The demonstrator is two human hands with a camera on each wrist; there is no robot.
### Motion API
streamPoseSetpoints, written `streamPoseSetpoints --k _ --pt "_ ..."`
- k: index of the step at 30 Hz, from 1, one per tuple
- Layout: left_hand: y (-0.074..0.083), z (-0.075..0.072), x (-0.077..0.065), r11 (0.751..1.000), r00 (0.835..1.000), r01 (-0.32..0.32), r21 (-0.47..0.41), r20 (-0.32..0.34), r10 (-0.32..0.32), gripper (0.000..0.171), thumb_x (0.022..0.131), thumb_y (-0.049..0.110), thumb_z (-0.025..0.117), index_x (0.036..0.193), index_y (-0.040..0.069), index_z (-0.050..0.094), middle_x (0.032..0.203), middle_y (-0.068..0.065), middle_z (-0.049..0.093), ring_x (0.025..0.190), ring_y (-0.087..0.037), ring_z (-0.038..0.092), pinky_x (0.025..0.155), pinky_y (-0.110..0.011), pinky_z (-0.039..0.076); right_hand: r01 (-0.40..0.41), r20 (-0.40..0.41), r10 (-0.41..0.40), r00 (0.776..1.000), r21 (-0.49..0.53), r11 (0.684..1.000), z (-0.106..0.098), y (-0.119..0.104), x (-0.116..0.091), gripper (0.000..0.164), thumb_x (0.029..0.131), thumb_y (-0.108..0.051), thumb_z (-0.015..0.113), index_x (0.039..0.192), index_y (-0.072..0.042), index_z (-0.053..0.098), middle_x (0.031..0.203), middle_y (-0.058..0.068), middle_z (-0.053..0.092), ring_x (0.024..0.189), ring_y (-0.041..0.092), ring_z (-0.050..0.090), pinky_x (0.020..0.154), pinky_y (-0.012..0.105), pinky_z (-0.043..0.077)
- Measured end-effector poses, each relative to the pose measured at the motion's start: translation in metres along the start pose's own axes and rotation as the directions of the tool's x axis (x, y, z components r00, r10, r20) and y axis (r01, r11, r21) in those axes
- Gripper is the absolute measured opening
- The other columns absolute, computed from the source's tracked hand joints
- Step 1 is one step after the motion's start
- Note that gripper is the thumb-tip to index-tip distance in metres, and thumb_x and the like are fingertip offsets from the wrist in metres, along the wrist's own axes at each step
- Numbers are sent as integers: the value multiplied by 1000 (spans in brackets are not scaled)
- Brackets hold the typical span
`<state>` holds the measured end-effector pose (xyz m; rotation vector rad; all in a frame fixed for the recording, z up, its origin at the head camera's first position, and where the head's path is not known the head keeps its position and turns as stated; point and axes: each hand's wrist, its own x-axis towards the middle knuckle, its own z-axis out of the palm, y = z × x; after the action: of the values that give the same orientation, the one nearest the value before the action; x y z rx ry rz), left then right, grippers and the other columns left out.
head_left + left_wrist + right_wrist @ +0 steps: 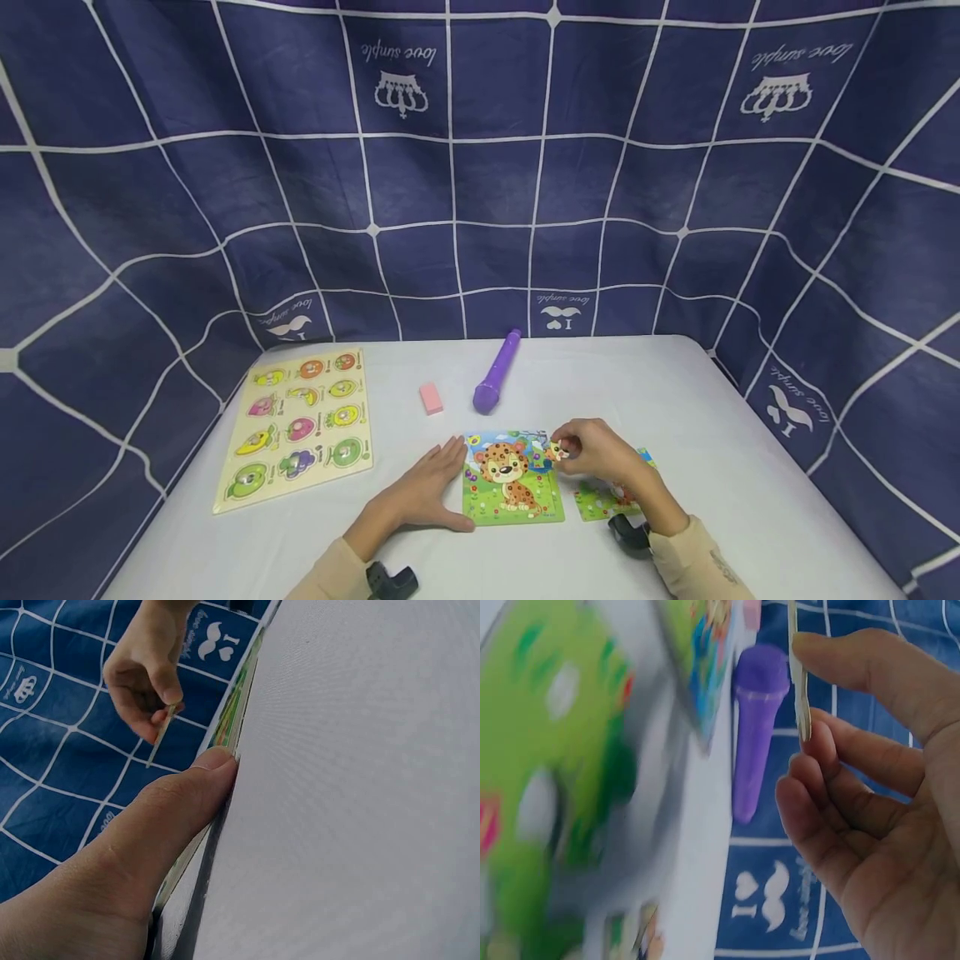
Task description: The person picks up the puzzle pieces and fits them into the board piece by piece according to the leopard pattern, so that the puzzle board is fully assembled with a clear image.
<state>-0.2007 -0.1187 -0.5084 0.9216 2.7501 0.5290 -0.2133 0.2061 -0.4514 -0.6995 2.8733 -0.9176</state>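
A square leopard jigsaw puzzle (504, 477) lies on the white table in the head view. Along its left side rests my left hand (422, 493), fingers extended towards the upper corner and thumb at the lower left corner. The left thumb (184, 802) touches the board's edge in the left wrist view. Over the puzzle's right edge, my right hand (600, 452) pinches a small flat puzzle piece (801, 690) between thumb and forefinger, its other fingers curled loosely. A second green puzzle board (595, 503) lies to the right, partly hidden beneath the right hand and forearm.
A purple toy microphone (498, 372) and a pink block (431, 398) lie behind the leopard puzzle. At the left stands out a large wooden fruit board (292, 442) lying flat. A blue checked curtain (495, 183) hangs along the table's back edge.
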Motion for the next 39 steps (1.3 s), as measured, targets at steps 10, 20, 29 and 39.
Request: streamPoseSetpoints --k 10,20,29,39 --pt "-3 -3 1 1000 1000 3 8 10 -3 125 67 79 66 154 2 21 164 -13 13 153 -26 14 125 -46 16 71 30 -71 997 -13 997 21 -35 17 35 72 -15 82 103 -4 73 78 -4 62 70 8 52 61 18 48" --pt "-5 -2 0 1000 1000 -8 21 -2 8 125 68 79 65 154 1 20 164 -14 13 153 -27 14 125 -46 17 95 99 -92 991 -27 995 51 -57 36 29 71 -16 80 98 -7 74 63 -10 50 55 1 39 51 15 35" --pt "-5 -1 0 1000 1000 -8 23 4 8 125 68 80 64 154 1 20 164 -14 13 153 -26 13 125 -46 16 83 118 -77 990 -41 996 65 -61 46 21 69 -15 80 88 -9 74 57 -13 44 54 2 36 51 15 30" --pt "-1 -3 -1 1000 1000 1 10 19 -1 124 68 80 65 154 2 21 164 -13 13 153 -25 13 125 -46 16 38 148 -33 988 -31 999 70 -57 47 28 69 -19 83 94 -8 75 66 -11 56 61 3 45 57 17 40"
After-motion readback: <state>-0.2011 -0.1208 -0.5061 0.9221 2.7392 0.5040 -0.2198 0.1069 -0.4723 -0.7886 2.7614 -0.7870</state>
